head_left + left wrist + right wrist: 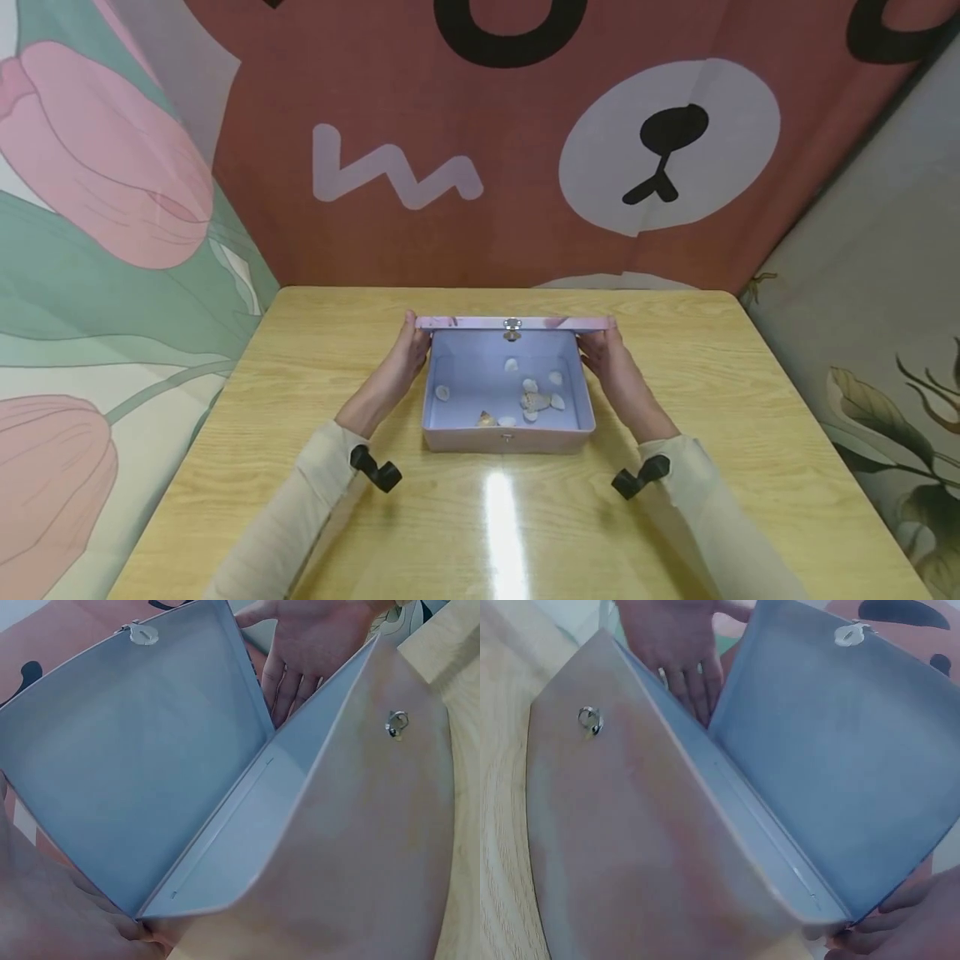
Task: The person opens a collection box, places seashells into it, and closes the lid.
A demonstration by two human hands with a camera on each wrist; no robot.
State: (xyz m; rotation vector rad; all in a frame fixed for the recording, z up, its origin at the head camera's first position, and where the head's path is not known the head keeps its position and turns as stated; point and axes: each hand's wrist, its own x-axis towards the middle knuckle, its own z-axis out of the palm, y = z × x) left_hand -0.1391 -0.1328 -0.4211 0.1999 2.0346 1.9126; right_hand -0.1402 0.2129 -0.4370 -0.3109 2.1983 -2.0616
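Observation:
A pink metal box [508,440] with a pale blue inside stands on the table, its hinged lid [480,322] raised. Small white seashells [442,392] lie scattered in it, with a larger grey-beige shell [535,402] right of the middle and a brownish shell [486,419] near the front wall. My left hand [405,354] touches the lid's left edge. At the right edge is my right hand [615,375], touching the lid too. In the wrist views the fingers of the opposite hand [315,645] look straight, thumb spread at the lid's side.
The wooden table [315,350] carries the box near its middle. A metal clasp [512,327] hangs from the lid's front edge, and a small catch [396,724] sits on the box front. Printed cloth [517,242] hangs behind the table. Both wrists bear black camera mounts [378,469].

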